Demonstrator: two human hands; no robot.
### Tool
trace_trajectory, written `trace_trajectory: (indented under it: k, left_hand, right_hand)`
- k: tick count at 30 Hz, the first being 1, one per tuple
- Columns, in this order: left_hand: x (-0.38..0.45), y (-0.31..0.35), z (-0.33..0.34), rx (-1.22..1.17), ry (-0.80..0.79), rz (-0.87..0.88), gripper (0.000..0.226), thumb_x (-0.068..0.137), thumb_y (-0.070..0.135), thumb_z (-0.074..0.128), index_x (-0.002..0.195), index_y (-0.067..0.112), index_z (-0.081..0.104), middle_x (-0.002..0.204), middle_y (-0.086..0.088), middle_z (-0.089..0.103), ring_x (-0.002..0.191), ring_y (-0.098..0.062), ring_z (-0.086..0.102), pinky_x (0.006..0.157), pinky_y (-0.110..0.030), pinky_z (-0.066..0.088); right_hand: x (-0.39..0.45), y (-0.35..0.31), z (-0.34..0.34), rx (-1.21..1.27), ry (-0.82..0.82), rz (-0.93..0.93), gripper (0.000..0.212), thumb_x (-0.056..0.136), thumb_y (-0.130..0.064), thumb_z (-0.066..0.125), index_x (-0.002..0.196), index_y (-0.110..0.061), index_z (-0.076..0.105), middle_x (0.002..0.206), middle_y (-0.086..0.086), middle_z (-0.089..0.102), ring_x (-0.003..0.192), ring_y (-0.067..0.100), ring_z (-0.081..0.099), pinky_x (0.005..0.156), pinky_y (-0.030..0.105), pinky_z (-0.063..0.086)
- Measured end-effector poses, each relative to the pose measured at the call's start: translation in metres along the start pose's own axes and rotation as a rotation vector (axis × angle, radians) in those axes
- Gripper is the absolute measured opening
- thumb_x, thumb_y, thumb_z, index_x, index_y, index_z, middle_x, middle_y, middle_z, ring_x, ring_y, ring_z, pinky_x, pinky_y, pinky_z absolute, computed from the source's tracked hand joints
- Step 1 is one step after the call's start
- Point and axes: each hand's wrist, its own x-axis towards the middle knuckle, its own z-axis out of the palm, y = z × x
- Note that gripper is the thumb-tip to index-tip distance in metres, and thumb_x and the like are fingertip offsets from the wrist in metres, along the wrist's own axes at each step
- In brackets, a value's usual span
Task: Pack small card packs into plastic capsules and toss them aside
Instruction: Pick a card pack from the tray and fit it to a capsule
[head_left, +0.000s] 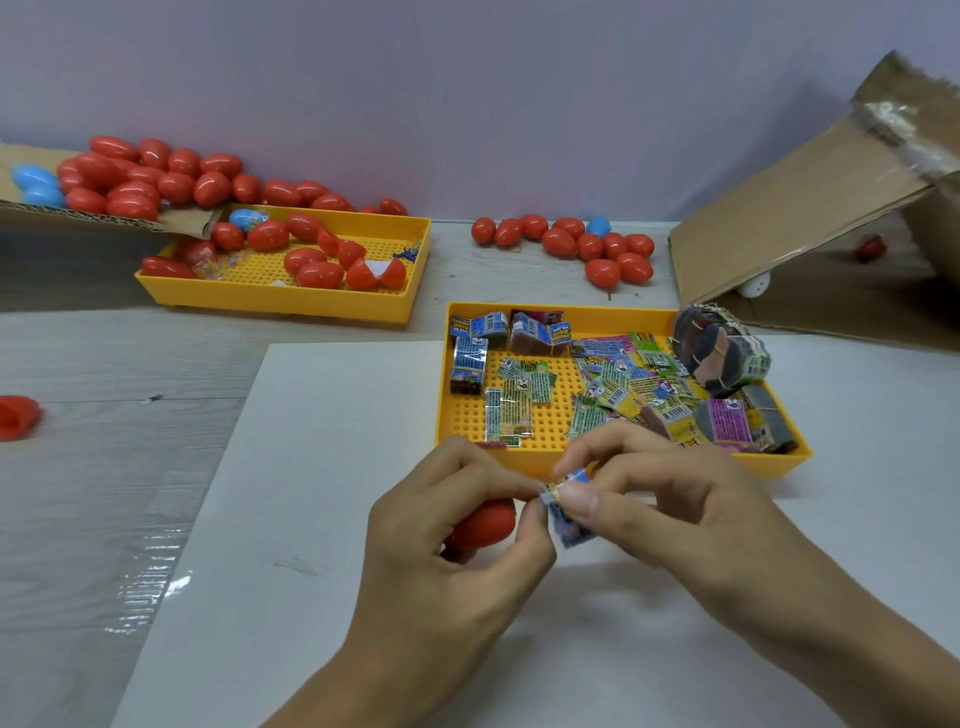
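Far left edge, mid frame: red capsule half (18, 417) lying on the grey table (104, 467). Upper left: cardboard flap (104, 215) heaped with red capsules (156, 176), two blue ones (36, 184) at its left end. Just right of it, a yellow tray (291, 299) with closed capsules and open halves, one blue capsule (248, 218) at its back. Lower centre, over a white sheet (311, 467): left hand (447, 525), fingers curled round a red capsule (483, 522), fingertips also pinching the small card pack (569, 514). Right hand (665, 514) pinches the same pack from the other side, thumb and fingers closed on it. Pack is between both hands, just beside the capsule, in front of the near tray rim. Centre right: second yellow tray (519, 460) full of loose card packs (623, 384), banded bundles (722, 353) at its right back corner. Behind it, a loose cluster of red capsules (587, 244) on the table. Upper right: tilted cardboard box (805, 208), one red capsule (870, 248) under it.
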Motion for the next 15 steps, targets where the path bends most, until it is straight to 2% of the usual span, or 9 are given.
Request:
trace_trajectory:
  k: [1,4,7,9,11,12,15]
  left_hand:
    - [0.0,0.0006,0.0001,0.001,-0.01,0.004,0.011,0.08,0.023,0.067,0.078,0.015,0.074,0.077,0.002,0.061,0.07,-0.015,0.061,0.051,-0.025,0.046]
    - [0.0,0.0004,-0.0005,-0.011,-0.018,0.0,0.01,0.08,0.022,0.067,0.078,0.014,0.073,0.077,0.002,0.061,0.071,-0.016,0.062,0.052,-0.023,0.045]
    - [0.0001,0.0,-0.0004,-0.02,-0.015,-0.014,0.008,0.079,0.021,0.067,0.076,0.015,0.072,0.077,0.001,0.06,0.071,-0.016,0.062,0.055,-0.02,0.044]
    - [-0.0001,0.0,-0.0001,-0.019,-0.017,-0.008,0.003,0.077,0.02,0.067,0.075,0.019,0.069,0.077,0.002,0.06,0.071,-0.016,0.061,0.057,-0.017,0.043]
    - [0.0,-0.0009,-0.0002,-0.019,-0.018,-0.014,0.005,0.077,0.02,0.066,0.074,0.017,0.07,0.077,0.001,0.06,0.07,-0.017,0.061,0.057,-0.018,0.043]
    - [0.0002,-0.0011,-0.0003,-0.017,-0.018,-0.017,0.008,0.077,0.021,0.066,0.075,0.014,0.071,0.077,0.001,0.06,0.07,-0.017,0.061,0.057,-0.018,0.043]
    - [0.0001,-0.0007,-0.0005,-0.006,-0.02,-0.02,0.011,0.077,0.021,0.066,0.076,0.012,0.072,0.077,0.002,0.06,0.07,-0.014,0.061,0.058,-0.017,0.043]
  right_hand:
    - [0.0007,0.0,-0.0006,-0.001,0.017,0.005,0.017,0.076,-0.035,0.073,0.062,-0.025,0.076,0.093,-0.011,0.064,0.081,0.009,0.062,0.06,0.013,0.046]
    - [0.0012,0.0032,-0.0027,-0.004,0.042,0.033,0.013,0.07,-0.034,0.075,0.067,-0.021,0.078,0.093,-0.011,0.065,0.087,0.023,0.06,0.07,0.021,0.05]
    - [0.0016,0.003,-0.0035,0.045,0.069,0.046,0.016,0.063,-0.032,0.084,0.067,-0.018,0.076,0.091,-0.008,0.066,0.084,0.029,0.058,0.065,0.021,0.049]
    - [0.0019,0.0013,-0.0042,0.115,0.068,0.054,0.024,0.058,-0.035,0.083,0.069,-0.015,0.076,0.09,-0.006,0.067,0.072,0.023,0.058,0.06,0.016,0.046]
    - [0.002,-0.0006,-0.005,0.188,0.055,0.073,0.025,0.058,-0.036,0.08,0.067,-0.013,0.077,0.088,-0.007,0.067,0.062,0.005,0.056,0.053,0.01,0.041]
    - [0.0019,-0.0011,-0.0054,0.208,0.048,0.086,0.025,0.058,-0.035,0.079,0.067,-0.012,0.077,0.088,-0.007,0.066,0.06,0.002,0.056,0.052,0.01,0.04]
    - [0.0015,-0.0018,-0.0064,0.224,0.034,0.13,0.027,0.06,-0.037,0.078,0.062,-0.011,0.075,0.087,-0.008,0.065,0.059,0.005,0.051,0.049,0.017,0.034]
